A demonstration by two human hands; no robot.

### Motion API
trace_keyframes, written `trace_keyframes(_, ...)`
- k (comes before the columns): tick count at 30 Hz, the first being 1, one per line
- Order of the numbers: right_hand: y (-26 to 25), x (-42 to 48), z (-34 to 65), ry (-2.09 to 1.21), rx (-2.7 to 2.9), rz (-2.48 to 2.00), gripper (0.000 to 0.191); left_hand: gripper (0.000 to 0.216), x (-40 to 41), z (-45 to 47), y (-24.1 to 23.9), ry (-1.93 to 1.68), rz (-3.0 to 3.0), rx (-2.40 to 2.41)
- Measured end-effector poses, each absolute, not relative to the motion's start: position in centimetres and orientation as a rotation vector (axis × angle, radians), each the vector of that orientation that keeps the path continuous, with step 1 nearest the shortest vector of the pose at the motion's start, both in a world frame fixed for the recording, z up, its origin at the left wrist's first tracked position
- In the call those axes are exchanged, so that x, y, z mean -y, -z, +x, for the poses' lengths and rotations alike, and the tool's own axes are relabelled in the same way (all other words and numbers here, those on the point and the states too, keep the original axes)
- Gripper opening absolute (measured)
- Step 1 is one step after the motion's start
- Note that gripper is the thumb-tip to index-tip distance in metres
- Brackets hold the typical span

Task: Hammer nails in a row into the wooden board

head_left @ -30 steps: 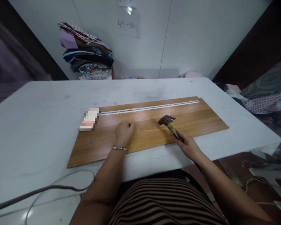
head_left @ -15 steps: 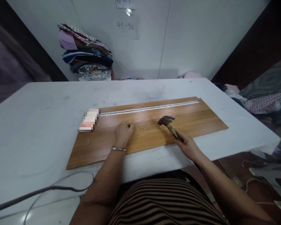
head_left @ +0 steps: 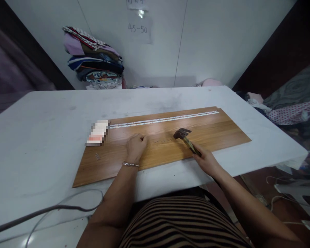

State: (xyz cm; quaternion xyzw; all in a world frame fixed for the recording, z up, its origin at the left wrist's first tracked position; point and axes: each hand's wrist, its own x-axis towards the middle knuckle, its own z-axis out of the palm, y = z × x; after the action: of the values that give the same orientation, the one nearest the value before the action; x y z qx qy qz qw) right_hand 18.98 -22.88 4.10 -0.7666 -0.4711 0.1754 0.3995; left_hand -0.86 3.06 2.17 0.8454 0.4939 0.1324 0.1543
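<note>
My right hand (head_left: 206,162) is wrapped round the handle of a claw hammer (head_left: 188,142). The hammer's dark head hovers over, or rests on, a long wooden board (head_left: 160,155); I cannot tell which. My left hand (head_left: 136,147) lies closed on the board, left of the hammer, and its curled fingers hide whatever may be in them. Between the two hands runs a short row of several small nail heads or holes (head_left: 161,141). A few loose nails (head_left: 97,156) lie near the board's left end. Two white measuring strips (head_left: 157,120) run along its far side.
A blurred-out box-shaped item (head_left: 98,133) sits at the board's upper left corner. The board lies on a white table (head_left: 53,137). Folded cloths (head_left: 95,62) are stacked against the wall behind. A dark cable (head_left: 64,207) crosses the front left.
Almost nothing differs. The view has shifted very slightly, and both hands and the hammer keep their places over the board.
</note>
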Motion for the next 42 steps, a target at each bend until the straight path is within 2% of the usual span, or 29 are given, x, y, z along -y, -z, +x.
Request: trace_keyframes(42, -3.71, 22.88, 19.06, -0.411, 1.17, -1.939, 0.057, 0.034, -3.11, -0.82, -2.06, -0.374, 2.442, -1.418)
